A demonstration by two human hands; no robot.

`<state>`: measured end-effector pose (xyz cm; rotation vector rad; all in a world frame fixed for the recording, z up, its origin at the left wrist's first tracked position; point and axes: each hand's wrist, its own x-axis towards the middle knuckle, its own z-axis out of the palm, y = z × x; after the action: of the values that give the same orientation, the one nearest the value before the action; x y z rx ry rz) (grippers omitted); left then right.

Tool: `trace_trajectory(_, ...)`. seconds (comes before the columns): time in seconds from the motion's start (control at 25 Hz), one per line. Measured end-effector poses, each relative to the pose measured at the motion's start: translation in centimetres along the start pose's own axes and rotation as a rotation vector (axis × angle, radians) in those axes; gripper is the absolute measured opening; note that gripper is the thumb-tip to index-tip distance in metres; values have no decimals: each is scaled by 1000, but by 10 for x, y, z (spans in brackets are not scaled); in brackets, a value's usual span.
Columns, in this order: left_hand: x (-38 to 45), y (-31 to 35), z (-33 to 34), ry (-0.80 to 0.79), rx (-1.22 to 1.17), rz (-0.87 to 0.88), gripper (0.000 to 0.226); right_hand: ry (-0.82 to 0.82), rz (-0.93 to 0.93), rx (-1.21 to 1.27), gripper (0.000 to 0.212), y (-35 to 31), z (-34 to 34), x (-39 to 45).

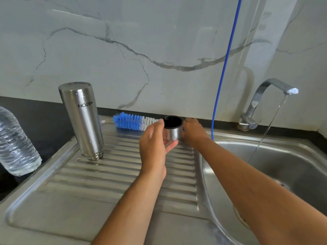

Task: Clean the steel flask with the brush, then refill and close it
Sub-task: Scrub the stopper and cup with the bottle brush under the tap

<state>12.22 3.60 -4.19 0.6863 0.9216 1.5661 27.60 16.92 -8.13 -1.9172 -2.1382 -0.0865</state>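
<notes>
The steel flask (82, 119) stands upside down, mouth down, on the ribbed draining board (109, 174) at the left. My left hand (155, 140) holds the flask's steel cap (172, 129), its black inside facing up, above the board's far side. Just right of the cap, my right hand (193, 130) reaches behind it toward the handle end of the blue-and-white bottle brush (134, 122). The brush lies along the back edge of the board. Its handle is hidden behind the cap and my hands.
A tap (269, 101) at the right runs a thin stream of water into the steel sink basin (283, 167). A clear plastic water bottle (16, 144) stands on the dark counter at the far left. A blue cord (224, 68) hangs down the marble wall.
</notes>
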Motion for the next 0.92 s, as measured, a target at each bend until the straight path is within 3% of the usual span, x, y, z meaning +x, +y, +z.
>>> trace_trajectory(0.24, -9, 9, 6, -16, -67, -31, 21, 86, 90, 235, 19, 0, -31, -39)
trace_trajectory(0.44, -25, 15, 15, -34, -157, -148, 34, 358, 129, 638, 15, 27, -65, -105)
trace_trajectory(0.6, -41, 8, 24, -131, -229, -310, 41, 538, 211, 826, 17, 75, -86, -163)
trace_trajectory(0.92, -53, -18, 33, -289, -251, -435, 46, 698, 352, 914, 22, 128, -86, -220)
